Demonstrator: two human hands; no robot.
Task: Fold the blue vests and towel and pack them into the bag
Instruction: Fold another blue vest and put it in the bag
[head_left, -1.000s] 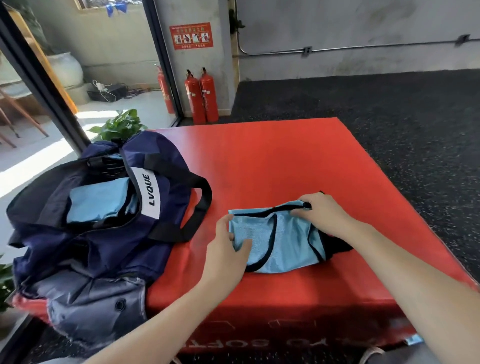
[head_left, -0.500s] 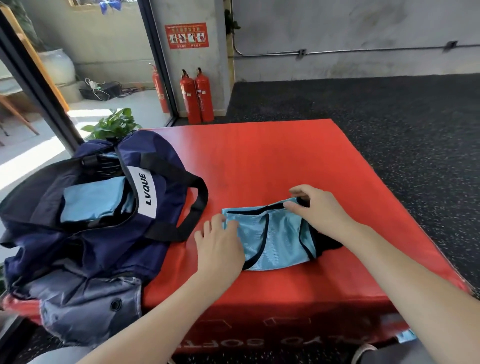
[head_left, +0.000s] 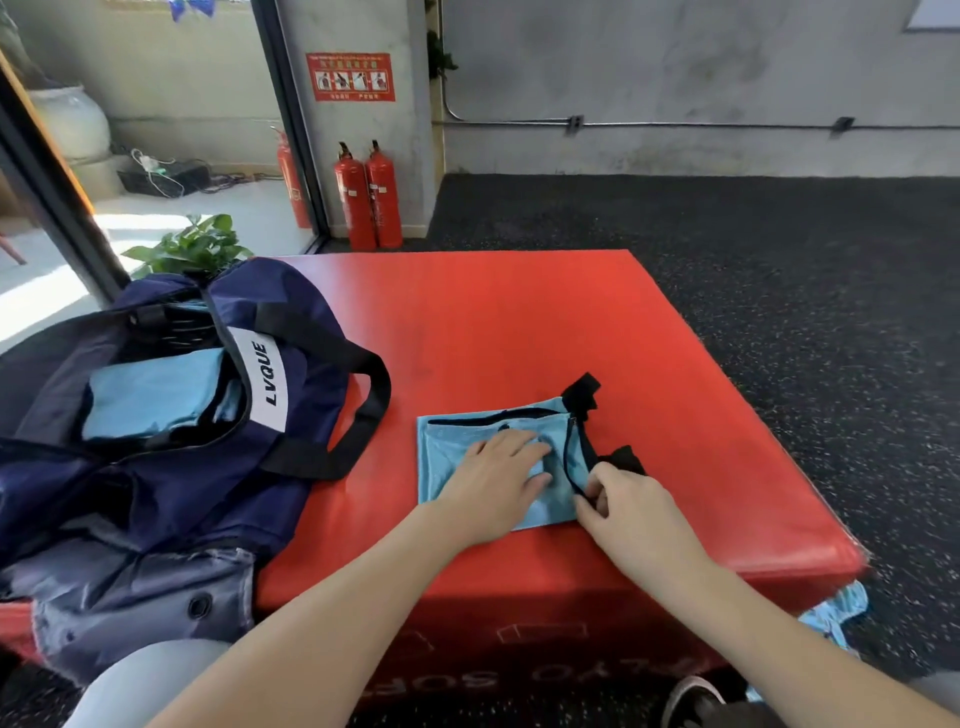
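Head view — red mat (head_left: 519, 322), speckled black floor (head_left: 805, 291), grey concrete wall (head_left: 675, 73).

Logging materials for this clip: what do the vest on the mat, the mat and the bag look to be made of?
The blue vest under the left hand looks like thin sports mesh, with a fine dotted weave and black binding. The red mat seems vinyl-covered padding: smooth, faint sheen, rounded edges. The navy bag looks like crinkly nylon with a slight gloss and black webbing handles.

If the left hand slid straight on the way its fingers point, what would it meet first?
Probably the black trim and strap at the vest's far right corner; the left hand lies flat on the vest, pointing up-right. Beyond is bare red mat.
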